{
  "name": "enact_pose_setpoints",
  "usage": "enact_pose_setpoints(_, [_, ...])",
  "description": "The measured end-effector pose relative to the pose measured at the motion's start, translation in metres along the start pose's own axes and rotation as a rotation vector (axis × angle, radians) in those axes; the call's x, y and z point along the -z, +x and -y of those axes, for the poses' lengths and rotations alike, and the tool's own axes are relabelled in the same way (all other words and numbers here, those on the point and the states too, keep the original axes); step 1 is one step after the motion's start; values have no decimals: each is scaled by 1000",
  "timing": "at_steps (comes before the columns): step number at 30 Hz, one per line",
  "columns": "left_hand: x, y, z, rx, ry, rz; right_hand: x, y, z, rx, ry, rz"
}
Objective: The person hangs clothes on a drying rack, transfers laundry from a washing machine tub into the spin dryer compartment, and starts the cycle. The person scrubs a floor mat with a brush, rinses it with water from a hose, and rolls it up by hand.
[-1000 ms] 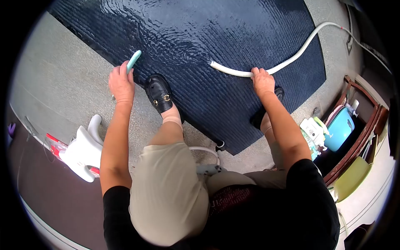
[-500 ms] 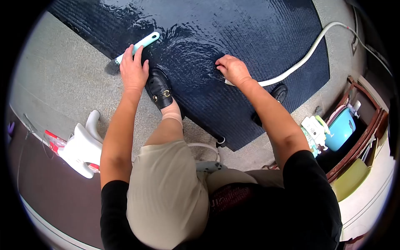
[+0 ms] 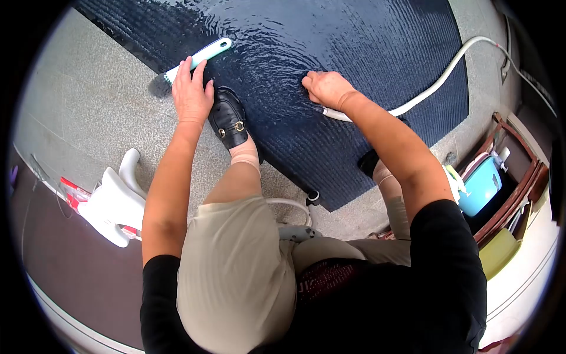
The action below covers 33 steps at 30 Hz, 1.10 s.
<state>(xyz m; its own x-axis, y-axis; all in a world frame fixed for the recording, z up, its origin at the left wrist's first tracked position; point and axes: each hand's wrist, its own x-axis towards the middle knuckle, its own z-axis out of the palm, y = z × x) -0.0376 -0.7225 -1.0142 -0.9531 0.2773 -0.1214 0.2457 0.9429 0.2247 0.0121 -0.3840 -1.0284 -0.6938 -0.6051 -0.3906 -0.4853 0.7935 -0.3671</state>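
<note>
My left hand (image 3: 192,97) lies over a scrub brush (image 3: 211,52) with a pale mint handle and dark bristles. Its fingers bend across the handle, and the thumb sits apart from it. Under the brush is the corner edge of a wet, dark ribbed mat (image 3: 354,65). My right hand (image 3: 328,88) is closed above the mat, fingers curled together; whatever may be inside them is hidden. Just below that hand, the end of a white hose (image 3: 420,101) rests on the mat. Rippling water (image 3: 265,65) spreads around it.
My black shoe (image 3: 230,118) stands at the mat's near edge. White plastic spray bottles (image 3: 112,206) lie at left. On the right, a brown-framed rack (image 3: 516,177) holds a blue basin (image 3: 480,186) and a yellow-green container (image 3: 501,253). A white tube (image 3: 289,203) runs between my legs.
My right hand has moved slightly away from the hose end, which now shows more fully. The left hand stays on the brush. The whole view has shifted a little.
</note>
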Motion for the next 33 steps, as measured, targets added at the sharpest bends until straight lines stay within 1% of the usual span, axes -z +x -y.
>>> enact_pose_setpoints(1, [0,-1,0,-7,-10,-9,5,2,-3,-30,126,7])
enact_pose_setpoints(2, [0,-3,1,-13,-20,-16,9,2,-4,-241,335,-52])
enact_pose_setpoints(4, [0,-3,4,-18,-13,-11,13,2,-15,-616,617,-425])
enact_pose_setpoints(6, [0,-6,5,-32,-13,-8,19,2,-28,-1041,1108,-628])
enact_pose_setpoints(7, [0,-6,6,-29,-13,-7,11,-5,-44,-1054,1192,-645])
enact_pose_setpoints(8, [0,-4,7,-27,-11,-10,1,-12,-54,-1079,1189,-599])
enact_pose_setpoints(10, [1,0,9,-30,-14,-32,-4,-16,-40,-992,998,-578])
enact_pose_setpoints(11, [2,3,12,-41,66,-53,-3,-22,-27,-842,659,-571])
enact_pose_setpoints(12, [3,7,16,-50,148,-74,2,-23,-13,-805,576,-501])
enact_pose_setpoints(14, [3,16,30,-81,178,-103,-1,-19,7,-592,399,-573])
enact_pose_setpoints(16, [13,25,37,-156,61,46,19,-4,35,-416,256,-628])
enact_pose_setpoints(17, [18,27,30,-267,22,-44,32,7,52,-400,264,-634])
enact_pose_setpoints(18, [14,26,26,-336,-16,-19,45,18,66,-334,255,-637])
enact_pose_setpoints(20, [25,24,-4,-544,-57,-96,57,38,83,-233,204,-607])
enact_pose_setpoints(22, [28,18,-33,-642,-186,-62,63,48,91,-245,246,-125])
enact_pose_setpoints(23, [28,14,-47,-637,-200,-34,69,45,88,-252,234,-125])
enact_pose_setpoints(25, [27,6,-65,-630,-265,-78,88,41,87,-530,836,429])
enact_pose_setpoints(26, [30,3,-71,-620,-299,-114,76,30,87,-528,826,427])
enact_pose_setpoints(28, [32,-13,-78,-525,-450,-79,30,-19,89,-434,574,-179])
enact_pose_setpoints(30, [18,-39,-80,-307,-708,74,12,-69,106,-594,415,-200])
enact_pose_setpoints(31, [13,-50,-81,-33,-933,415,3,-94,117,-633,382,-173])
enact_pose_setpoints(32, [-6,-62,-79,165,-1125,543,-9,-117,129,-673,354,-146])
enact_pose_setpoints(33, [-8,-63,-77,209,-1175,554,-22,-135,139,-671,344,-119])
